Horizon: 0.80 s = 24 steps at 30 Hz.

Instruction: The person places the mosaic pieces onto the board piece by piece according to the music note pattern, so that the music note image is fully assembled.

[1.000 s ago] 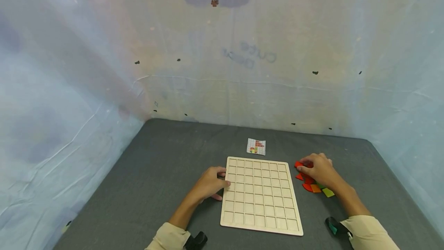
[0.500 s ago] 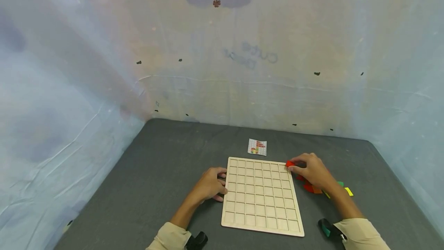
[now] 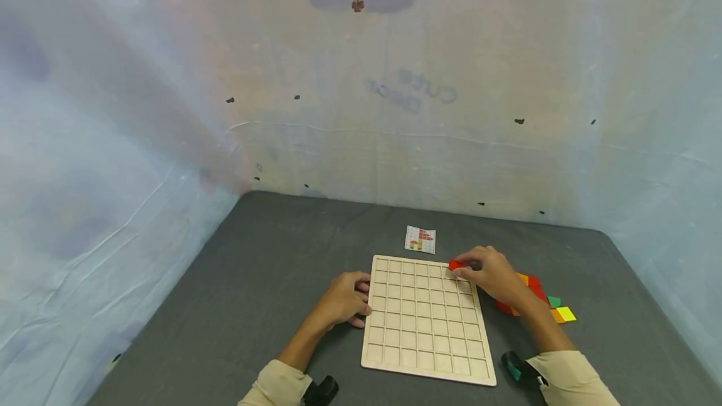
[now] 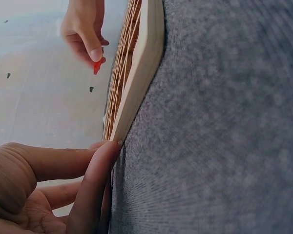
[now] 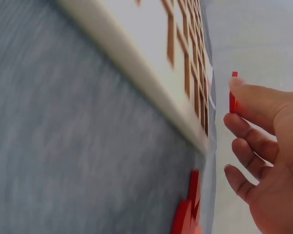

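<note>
My right hand [image 3: 489, 273] pinches a small red piece [image 3: 454, 265] between thumb and fingers, over the top right corner of the wooden grid board [image 3: 427, 321]. In the right wrist view the red piece [image 5: 233, 92] appears as a thin upright slab, held above the board's surface. My left hand [image 3: 341, 299] is at the left edge of the board, its thumb and fingertips gathered on the rim. The left wrist view has these fingers [image 4: 90, 183] right at the side of the pale wooden board [image 4: 141, 73]. The board's square recesses hold no pieces.
A small printed card [image 3: 420, 240] with a coloured grid pattern lies behind the board. Several red, orange, green and yellow pieces [image 3: 566, 314] lie right of the board, partly hidden by the right forearm. Pale fabric [image 3: 361, 111] hangs behind the dark grey table [image 3: 282, 237].
My right hand has moved left from the pile of pieces to the board's top right corner, carrying the red piece. My left hand stays at the board's left edge, its thumb slightly lower.
</note>
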{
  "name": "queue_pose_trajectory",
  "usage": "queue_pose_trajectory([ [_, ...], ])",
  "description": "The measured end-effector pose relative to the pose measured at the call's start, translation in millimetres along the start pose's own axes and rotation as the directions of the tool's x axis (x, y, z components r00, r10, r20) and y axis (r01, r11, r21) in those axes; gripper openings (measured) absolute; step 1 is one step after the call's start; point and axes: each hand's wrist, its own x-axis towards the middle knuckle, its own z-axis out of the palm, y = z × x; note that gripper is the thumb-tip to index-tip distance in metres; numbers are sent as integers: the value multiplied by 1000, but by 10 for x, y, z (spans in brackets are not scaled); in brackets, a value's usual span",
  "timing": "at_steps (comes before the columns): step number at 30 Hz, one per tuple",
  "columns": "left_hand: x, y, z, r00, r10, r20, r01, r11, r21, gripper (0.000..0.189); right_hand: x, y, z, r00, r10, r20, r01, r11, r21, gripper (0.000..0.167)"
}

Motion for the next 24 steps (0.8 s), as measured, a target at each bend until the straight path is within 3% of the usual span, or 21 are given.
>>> queue_pose_trajectory([
  [24,-19,-8,-10,1000,15,3,-15,1000,-9,69,304,-330,333,995,6,98,-18,992,123,23],
])
